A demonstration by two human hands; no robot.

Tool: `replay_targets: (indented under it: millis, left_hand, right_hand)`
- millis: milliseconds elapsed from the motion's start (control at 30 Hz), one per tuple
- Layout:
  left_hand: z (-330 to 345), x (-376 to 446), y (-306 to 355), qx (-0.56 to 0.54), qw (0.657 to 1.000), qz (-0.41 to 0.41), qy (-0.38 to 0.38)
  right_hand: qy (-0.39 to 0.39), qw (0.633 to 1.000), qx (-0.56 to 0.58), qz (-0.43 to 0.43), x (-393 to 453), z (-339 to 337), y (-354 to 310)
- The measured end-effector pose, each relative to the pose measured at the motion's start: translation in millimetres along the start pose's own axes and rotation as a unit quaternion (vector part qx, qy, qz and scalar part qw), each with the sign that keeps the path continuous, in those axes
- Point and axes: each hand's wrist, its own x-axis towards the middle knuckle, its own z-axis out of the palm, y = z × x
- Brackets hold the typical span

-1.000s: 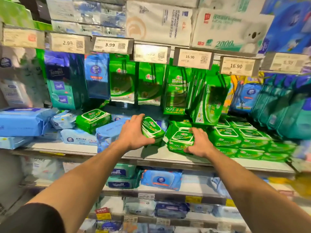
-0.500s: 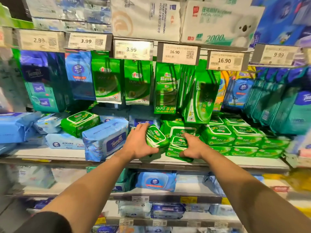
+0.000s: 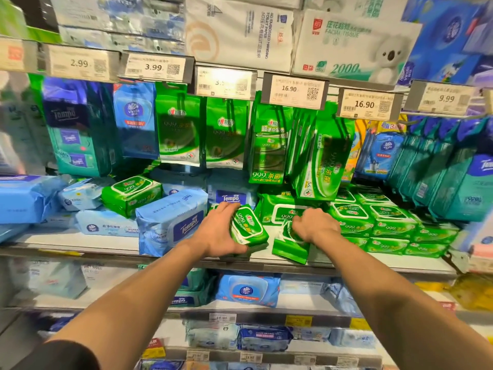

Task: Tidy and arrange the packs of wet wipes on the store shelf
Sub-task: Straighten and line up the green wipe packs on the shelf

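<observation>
Store shelving fills the view, with price tags (image 3: 156, 67) clipped along the rail at twelve o'clock and hanging green pouches (image 3: 178, 129) beneath. Both bare forearms reach forward over the white shelf (image 3: 80, 240). At centre, the left hand (image 3: 217, 235) has its grip clamped on a small green wet-wipe pack (image 3: 249, 227), tilted on edge, glossy film with a white-rimmed oval label. Just beside it at three o'clock, the right hand (image 3: 314, 227), knuckles up, closes its grip on a crumpled green pack (image 3: 289, 243) leaning at the shelf's front. Flat green packs (image 3: 373, 220) lie stacked further toward three o'clock; a soft blue Tempo pack (image 3: 170, 220) sits at nine o'clock.
</observation>
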Motion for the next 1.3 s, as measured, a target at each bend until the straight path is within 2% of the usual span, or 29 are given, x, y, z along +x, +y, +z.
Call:
replay_targets:
  millis: [100, 167, 267, 367, 567, 667, 800, 933, 1300]
  left_hand:
    - [-0.1, 1.6, -0.7, -0.009, 1.000, -0.001, 0.003]
    - [-0.2, 1.4, -2.1, -0.021, 1.000, -0.001, 0.001]
    - [-1.0, -0.4, -5.1, -0.033, 0.999, 0.004, -0.005]
    - [-2.3, -3.8, -6.6, -0.032, 0.999, 0.011, -0.010]
    - [-4.4, -6.9, -16.1, 0.009, 0.999, 0.032, -0.027]
    - [-3.2, -9.4, -21.1, 0.019, 0.999, 0.042, -0.024]
    - [-3.8, -9.2, -23.5, 0.024, 0.999, 0.037, -0.026]
    - [-1.3, -6.5, -23.2, 0.026, 0.999, 0.030, -0.030]
    - [-3.0, -5.2, -22.4, 0.012, 0.998, 0.033, -0.044]
  right_hand:
    - [-0.101, 0.988, -0.022, -0.116, 5.1, -2.0, 16.1]
    - [-0.155, 0.968, -0.082, -0.178, 2.3, 0.6, 22.4]
    - [-0.174, 0.945, -0.159, -0.228, 1.3, 9.5, 22.7]
    - [-0.182, 0.935, -0.162, -0.258, 4.7, 20.0, 17.4]
    - [-0.151, 0.961, -0.148, -0.177, 5.6, 26.6, 2.4]
    - [-0.157, 0.972, -0.099, -0.144, 7.2, 30.8, 3.5]
    - [-0.170, 0.967, -0.078, -0.173, 7.5, 30.1, 12.9]
    - [-0.134, 0.963, -0.120, -0.201, 3.5, 27.1, 16.2]
    - [-0.104, 0.974, -0.136, -0.151, 23.7, 40.1, 32.2]
